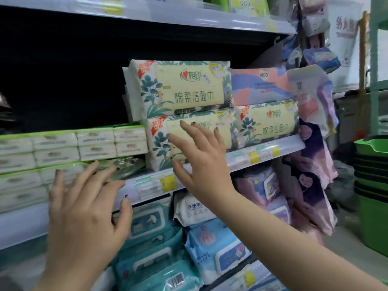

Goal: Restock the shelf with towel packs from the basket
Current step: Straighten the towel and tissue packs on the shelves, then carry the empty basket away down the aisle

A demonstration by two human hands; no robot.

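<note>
towel packs: cream, teal leaf print | baskets: seemingly green

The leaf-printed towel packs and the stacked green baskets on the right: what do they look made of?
Leaf-printed towel packs: likely thin glossy plastic film, judging by the sheen and the soft, rounded corners. Stacked green baskets: apparently rigid moulded plastic, with smooth thick rims.

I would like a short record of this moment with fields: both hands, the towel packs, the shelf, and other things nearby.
left hand: left hand open, fingers spread, in front of the shelf edge, holding nothing
right hand: right hand open, fingers straight, at the lower left towel pack
towel packs: three leaf-print packs; top towel pack lies on the lower left one
beside them: white tissue packs to the left, pink pack to the right
below: wipes packs
far right: green baskets, stacked
</note>
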